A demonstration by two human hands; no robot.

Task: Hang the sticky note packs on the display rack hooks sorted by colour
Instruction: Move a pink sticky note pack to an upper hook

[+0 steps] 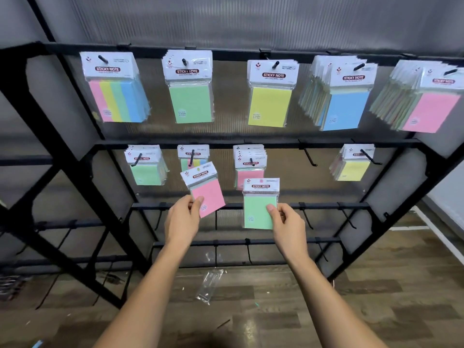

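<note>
Head view, down toward near rack (pixel 233 205)

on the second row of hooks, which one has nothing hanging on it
The bare black hook, fourth from the left, between the pink-fronted stack and the yellow-fronted stack. Every other second-row hook carries packs.

In my left hand (pixel 184 217) I pinch a pink pack (pixel 204 188) of matt paper sealed in glossy clear plastic with a white printed card header, and the green pack (pixel 259 204) in my right hand (pixel 288 222) has the same shiny wrap over flat, smooth paper. Above and behind both hands, the rack (pixel 75 156) looks like matt black painted metal, with thin black metal hooks (pixel 307 155) and a ribbed, translucent plastic backing sheet (pixel 226 21). Below my hands lies a crinkled clear plastic sleeve (pixel 209 285), glossy, on a wood-grain floor (pixel 376 297) with a slight sheen.
</note>
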